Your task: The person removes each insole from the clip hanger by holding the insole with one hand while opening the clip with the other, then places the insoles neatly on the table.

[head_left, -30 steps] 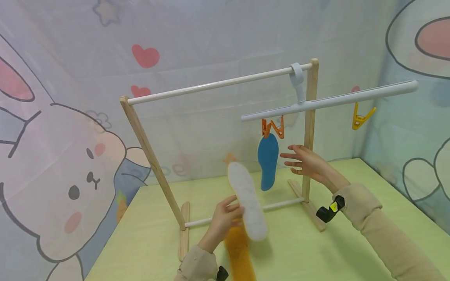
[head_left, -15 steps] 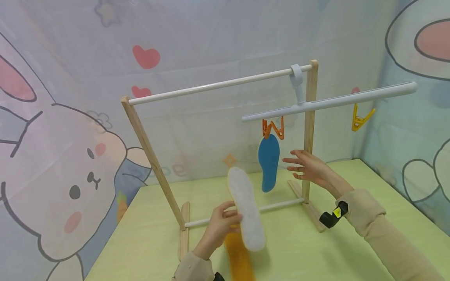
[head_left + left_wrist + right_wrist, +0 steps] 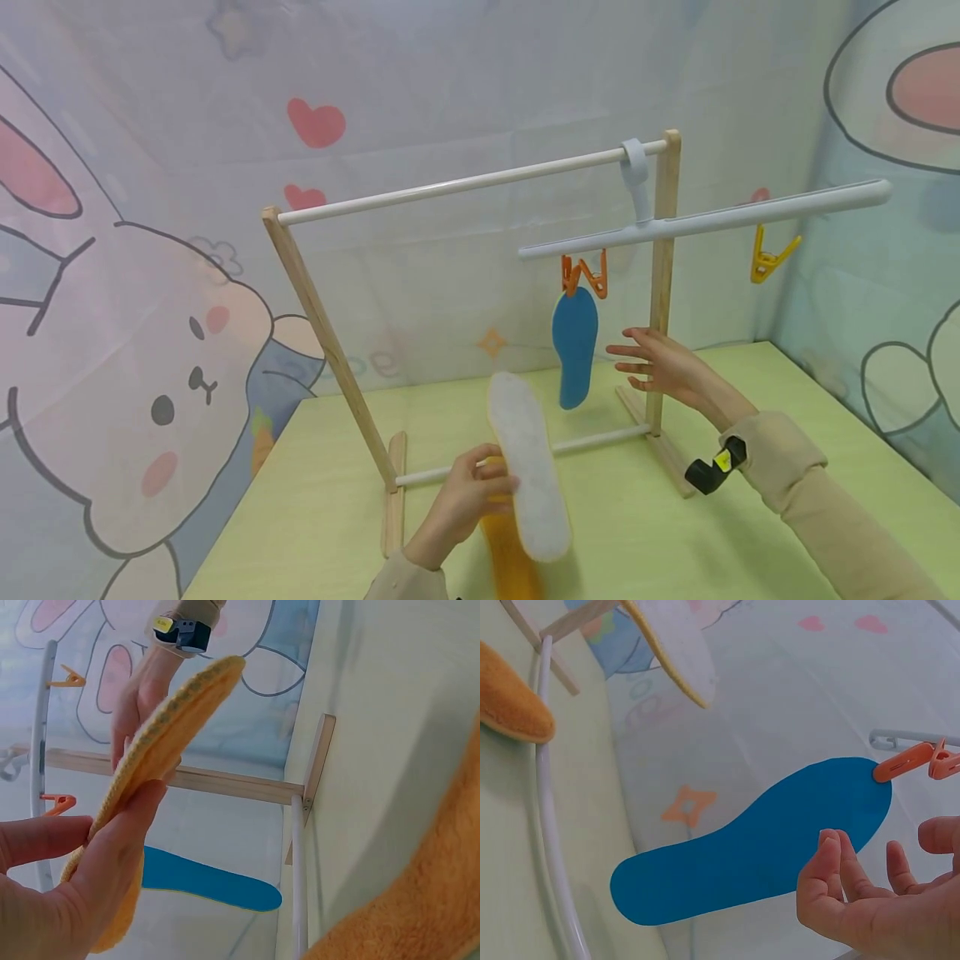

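Observation:
My left hand (image 3: pixel 471 493) pinches an insole (image 3: pixel 529 467) at its side edge, thumb against fingers. In the head view it tilts with its white face up, and the left wrist view shows its yellow fuzzy side. A blue insole (image 3: pixel 575 350) hangs from an orange clip (image 3: pixel 570 277) on the white hanger (image 3: pixel 757 216). Just right of it, my right hand (image 3: pixel 666 371) is raised with loosely spread fingers, holding nothing. In the right wrist view its fingertips overlap the blue insole (image 3: pixel 742 847). An orange fuzzy insole (image 3: pixel 512 562) lies below the left hand, partly hidden.
The hanger hooks over the top bar (image 3: pixel 450 189) of a wooden-legged rack. A second orange clip (image 3: pixel 597 279) and a yellow clip (image 3: pixel 765 262) hang on it. The rack's lower rod (image 3: pixel 600 439) crosses low over the pale green table (image 3: pixel 315 517).
My left hand has lowered, bringing the white-faced insole down with it. My right hand has drifted slightly down and to the right, away from the blue insole.

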The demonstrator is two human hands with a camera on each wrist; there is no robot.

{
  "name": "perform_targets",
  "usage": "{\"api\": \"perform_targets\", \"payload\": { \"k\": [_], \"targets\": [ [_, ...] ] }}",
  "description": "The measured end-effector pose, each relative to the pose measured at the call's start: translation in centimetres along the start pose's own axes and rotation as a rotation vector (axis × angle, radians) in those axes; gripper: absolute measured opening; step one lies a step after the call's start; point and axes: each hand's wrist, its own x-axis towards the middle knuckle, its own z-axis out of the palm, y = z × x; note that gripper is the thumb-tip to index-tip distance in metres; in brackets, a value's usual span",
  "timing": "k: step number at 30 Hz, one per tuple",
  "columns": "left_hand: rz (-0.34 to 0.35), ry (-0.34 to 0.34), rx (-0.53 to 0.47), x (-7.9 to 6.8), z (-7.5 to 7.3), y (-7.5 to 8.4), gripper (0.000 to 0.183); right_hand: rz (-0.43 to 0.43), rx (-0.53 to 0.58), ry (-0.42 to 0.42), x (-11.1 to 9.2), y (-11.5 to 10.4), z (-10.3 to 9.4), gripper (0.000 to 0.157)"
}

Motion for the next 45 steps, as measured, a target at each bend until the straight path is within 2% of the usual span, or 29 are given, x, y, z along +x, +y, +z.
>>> {"api": "perform_targets", "payload": {
  "k": [5,12,19,29,36,40,45],
  "targets": [
    [-0.016,-0.018,0.003,-0.4,-0.2,-0.1,0.03,0.003,0.02,-0.001,-0.1,0.1,-0.1,0.041],
    [-0.046,-0.045,0.027,-0.8,-0.8,-0.8,0.033,0.005,0.018,0.001,-0.2,0.3,-0.2,0.039],
    [-0.068,-0.083,0.017,-1.0,-1.2,-1.5,0.03,0.006,0.031,-0.004,-0.2,0.5,-0.3,0.026],
    [-0.121,-0.098,0.012,-1.3,-1.2,-2.2,0.022,0.015,0.043,-0.007,-0.3,0.9,-0.3,0.035],
    [-0.153,-0.105,0.027,-1.4,-1.4,-2.5,0.025,0.007,0.044,-0.014,-0.5,0.9,-0.5,0.023],
    [-0.166,-0.109,0.034,-1.7,-1.6,-2.6,0.025,0.005,0.026,-0.021,-0.6,1.0,-0.5,0.03],
    [-0.173,-0.121,0.038,-1.8,-1.7,-3.0,0.018,0.002,-0.019,-0.025,-0.6,1.2,-0.3,0.057]
  ]
}}
